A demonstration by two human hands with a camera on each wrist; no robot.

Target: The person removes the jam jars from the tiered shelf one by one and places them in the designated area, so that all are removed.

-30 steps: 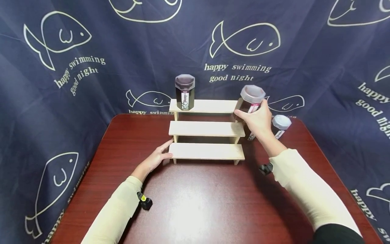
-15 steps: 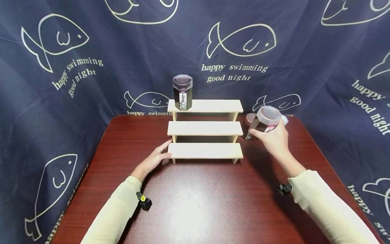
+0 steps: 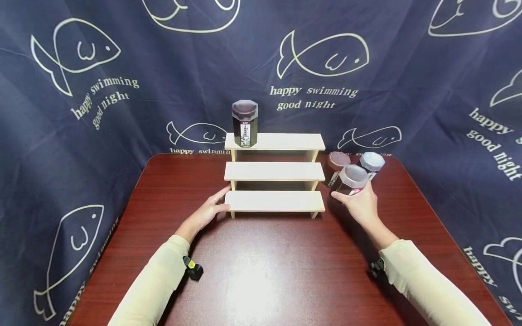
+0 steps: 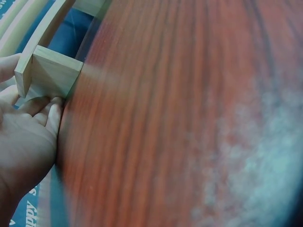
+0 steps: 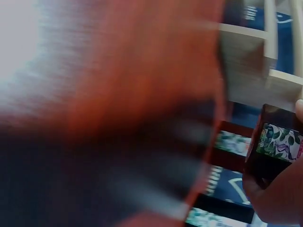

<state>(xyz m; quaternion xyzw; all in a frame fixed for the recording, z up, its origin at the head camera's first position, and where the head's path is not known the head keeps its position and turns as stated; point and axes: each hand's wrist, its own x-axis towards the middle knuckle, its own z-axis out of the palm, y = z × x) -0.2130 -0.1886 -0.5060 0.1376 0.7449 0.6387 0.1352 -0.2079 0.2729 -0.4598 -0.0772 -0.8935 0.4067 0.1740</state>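
Observation:
My left hand [image 3: 206,211] holds the left end of the lowest step of a three-tier wooden shelf [image 3: 274,171]; in the left wrist view the fingers [image 4: 54,113] lie at the shelf's end, the thumb at the board. My right hand [image 3: 362,202] grips a dark jar with a clear lid [image 3: 354,175] to the right of the shelf, thumb on its left side. The right wrist view shows this jar [image 5: 279,142] and its leafy label, part of the hand cut off by the frame. A dark jar [image 3: 245,124] stands upright at the left of the top step.
Behind the gripped jar, a reddish-lidded jar [image 3: 339,163] and a white-lidded jar [image 3: 371,164] stand on the brown table [image 3: 261,253]. A blue curtain [image 3: 204,68] with fish drawings hangs behind the table.
My right hand has carried its jar from beside the top step's right end, rightward and then down toward the table. The left hand has stayed at the shelf.

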